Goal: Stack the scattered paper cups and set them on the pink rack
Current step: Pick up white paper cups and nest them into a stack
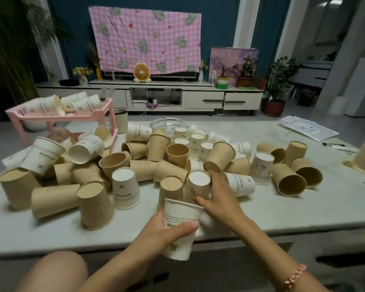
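Sitting far left, rack (59,118), few cups aboard. Left hand (167,230) clasping upright white cup (180,224) mid-wall. Right hand (217,199) pinching upturned cup (199,184) on tabletop (282,209). Probably light, crushable; gripping sidewalls gently.

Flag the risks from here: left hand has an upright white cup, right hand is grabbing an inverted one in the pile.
1. The right hand grips an inverted white cup wedged beside a brown inverted cup and a leaning brown cup; lifting may topple them.
2. It must be flipped to nest in the white cup held by the left hand; a fumble is possible.
3. Cups on the pink rack lie loose and could roll off.
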`<action>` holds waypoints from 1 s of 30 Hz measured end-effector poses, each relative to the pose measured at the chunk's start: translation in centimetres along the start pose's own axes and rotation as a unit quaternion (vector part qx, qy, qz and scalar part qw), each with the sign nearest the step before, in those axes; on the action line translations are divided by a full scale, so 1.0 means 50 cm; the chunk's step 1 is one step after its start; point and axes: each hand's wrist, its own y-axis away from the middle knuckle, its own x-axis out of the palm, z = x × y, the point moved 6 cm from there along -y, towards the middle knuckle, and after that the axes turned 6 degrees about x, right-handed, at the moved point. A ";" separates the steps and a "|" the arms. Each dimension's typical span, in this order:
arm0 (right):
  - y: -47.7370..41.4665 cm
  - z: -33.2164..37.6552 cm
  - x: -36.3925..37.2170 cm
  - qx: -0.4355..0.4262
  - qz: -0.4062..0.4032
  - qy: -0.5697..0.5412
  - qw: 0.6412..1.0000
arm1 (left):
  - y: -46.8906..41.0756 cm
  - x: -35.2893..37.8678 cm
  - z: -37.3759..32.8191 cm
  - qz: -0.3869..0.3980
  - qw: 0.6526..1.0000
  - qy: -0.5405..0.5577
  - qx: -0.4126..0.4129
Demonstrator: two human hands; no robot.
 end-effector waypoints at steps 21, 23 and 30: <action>-0.003 -0.006 -0.115 0.042 0.048 -0.210 0.976 | -0.079 -0.021 0.006 0.009 0.992 -0.115 0.057; 0.021 -0.012 -0.142 0.068 0.115 -0.253 0.958 | -0.089 -0.007 -0.001 0.015 0.977 -0.191 0.092; 0.029 -0.034 -0.135 0.075 0.257 -0.162 0.950 | -0.102 0.057 -0.015 0.016 0.941 -0.302 0.150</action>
